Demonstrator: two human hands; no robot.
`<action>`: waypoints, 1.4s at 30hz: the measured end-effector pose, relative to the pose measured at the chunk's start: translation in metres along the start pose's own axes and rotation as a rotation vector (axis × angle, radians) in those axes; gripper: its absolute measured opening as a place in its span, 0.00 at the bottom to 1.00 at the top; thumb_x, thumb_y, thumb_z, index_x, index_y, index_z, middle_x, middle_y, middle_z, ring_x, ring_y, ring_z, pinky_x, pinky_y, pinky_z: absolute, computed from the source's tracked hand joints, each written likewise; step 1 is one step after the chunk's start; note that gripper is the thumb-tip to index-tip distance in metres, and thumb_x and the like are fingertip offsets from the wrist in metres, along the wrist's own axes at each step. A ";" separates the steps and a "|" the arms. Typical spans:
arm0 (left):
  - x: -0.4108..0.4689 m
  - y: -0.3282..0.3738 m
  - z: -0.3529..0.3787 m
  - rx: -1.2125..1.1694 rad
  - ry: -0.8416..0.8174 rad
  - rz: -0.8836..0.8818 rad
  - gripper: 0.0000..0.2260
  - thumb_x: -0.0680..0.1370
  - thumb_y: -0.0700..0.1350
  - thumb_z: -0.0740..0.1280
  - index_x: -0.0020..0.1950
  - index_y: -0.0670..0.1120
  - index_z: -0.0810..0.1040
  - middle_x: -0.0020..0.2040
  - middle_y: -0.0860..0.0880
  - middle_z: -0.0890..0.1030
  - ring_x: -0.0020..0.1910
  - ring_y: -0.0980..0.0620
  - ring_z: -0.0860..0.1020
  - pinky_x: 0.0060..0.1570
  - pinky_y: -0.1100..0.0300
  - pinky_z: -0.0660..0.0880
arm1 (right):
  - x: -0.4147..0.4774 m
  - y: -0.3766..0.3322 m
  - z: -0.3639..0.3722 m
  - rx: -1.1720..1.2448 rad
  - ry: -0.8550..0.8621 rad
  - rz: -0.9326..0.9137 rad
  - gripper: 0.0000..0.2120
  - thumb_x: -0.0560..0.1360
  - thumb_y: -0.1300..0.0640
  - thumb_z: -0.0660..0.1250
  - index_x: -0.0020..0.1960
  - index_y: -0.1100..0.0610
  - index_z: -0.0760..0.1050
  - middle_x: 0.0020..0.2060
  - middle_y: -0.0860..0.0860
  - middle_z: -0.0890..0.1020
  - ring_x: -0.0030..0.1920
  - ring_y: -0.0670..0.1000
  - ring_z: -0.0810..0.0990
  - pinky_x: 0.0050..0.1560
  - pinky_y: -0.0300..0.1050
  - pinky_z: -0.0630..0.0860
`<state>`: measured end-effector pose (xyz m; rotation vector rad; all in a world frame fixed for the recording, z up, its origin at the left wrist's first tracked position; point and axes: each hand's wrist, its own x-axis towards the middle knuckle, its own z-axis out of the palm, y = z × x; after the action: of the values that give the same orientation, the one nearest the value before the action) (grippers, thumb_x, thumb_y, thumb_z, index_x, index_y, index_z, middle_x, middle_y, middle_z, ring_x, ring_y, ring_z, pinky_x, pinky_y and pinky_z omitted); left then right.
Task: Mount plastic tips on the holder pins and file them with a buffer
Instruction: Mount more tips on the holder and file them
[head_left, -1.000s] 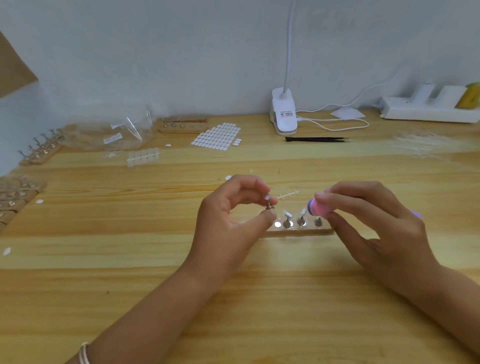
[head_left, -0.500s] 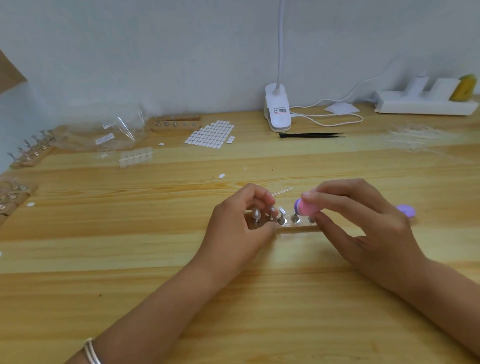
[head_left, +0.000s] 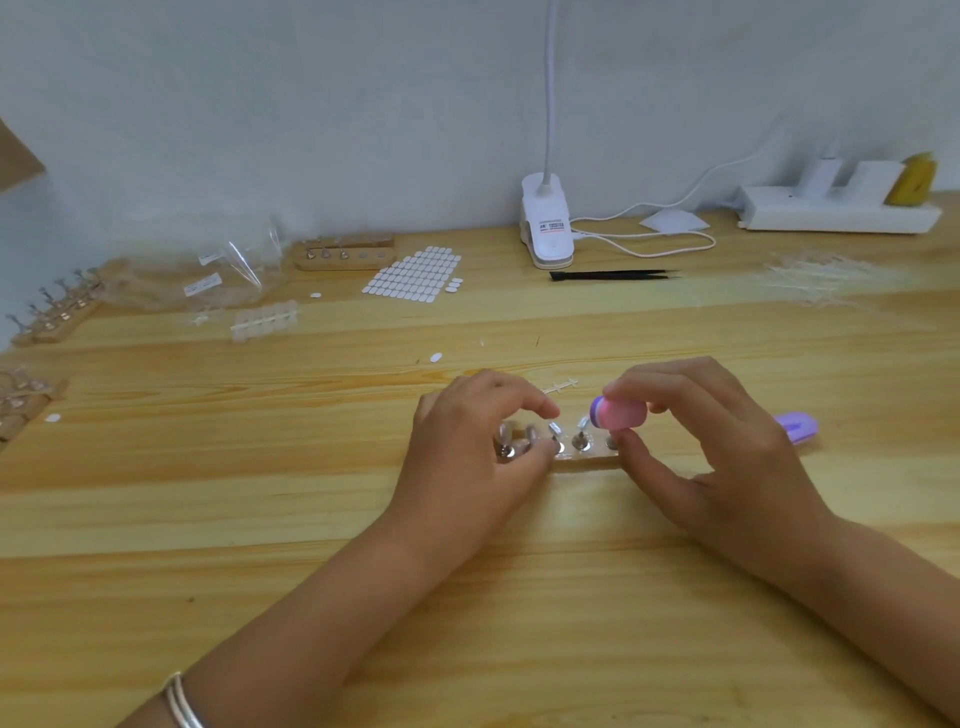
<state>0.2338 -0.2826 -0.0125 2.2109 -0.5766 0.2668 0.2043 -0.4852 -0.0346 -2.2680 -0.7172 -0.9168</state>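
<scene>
Steadying the wooden holder (head_left: 582, 460) comes first: our left hand (head_left: 467, 457) curls over its left end, thumb and forefinger pinching a pin (head_left: 557, 445) under its clear tip (head_left: 554, 428). Our right hand (head_left: 727, 457) pinches the pink buffer (head_left: 618, 414) just beside the next tip (head_left: 583, 423); light, short strokes seem wisest. A purple object (head_left: 797, 426) lies by that hand, tweezers (head_left: 613, 274) well behind; our own fingers (head_left: 524, 402) crowd the pins.

A single wide-angle view from the person's head looks forward and down across the bench (head_left: 156, 519), close above both forearms. The left hand (head_left: 467, 462) and right hand (head_left: 722, 457) sit mid-frame; the far wall (head_left: 311, 104) fills the top.
</scene>
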 end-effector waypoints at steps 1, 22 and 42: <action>0.003 0.001 0.001 0.035 0.003 0.019 0.07 0.71 0.42 0.75 0.45 0.52 0.83 0.48 0.59 0.80 0.51 0.55 0.78 0.61 0.50 0.69 | 0.000 0.000 0.000 0.001 -0.005 0.003 0.07 0.75 0.66 0.69 0.53 0.61 0.80 0.49 0.45 0.78 0.50 0.50 0.79 0.55 0.43 0.75; -0.017 0.041 -0.016 -0.615 0.088 -0.086 0.07 0.68 0.41 0.76 0.44 0.50 0.83 0.40 0.49 0.86 0.42 0.54 0.84 0.43 0.62 0.80 | -0.001 -0.028 -0.008 0.344 0.202 0.145 0.14 0.77 0.60 0.70 0.61 0.49 0.75 0.56 0.45 0.80 0.53 0.52 0.83 0.56 0.42 0.78; -0.021 0.033 -0.003 -0.847 -0.034 -0.144 0.15 0.71 0.37 0.76 0.55 0.48 0.85 0.53 0.46 0.85 0.51 0.45 0.84 0.50 0.58 0.80 | 0.000 -0.035 -0.007 0.447 0.151 0.251 0.15 0.78 0.54 0.69 0.64 0.46 0.76 0.55 0.44 0.81 0.54 0.53 0.84 0.55 0.44 0.80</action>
<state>0.1998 -0.2926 0.0036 1.4232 -0.4329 -0.0896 0.1786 -0.4661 -0.0200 -1.8223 -0.4960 -0.7152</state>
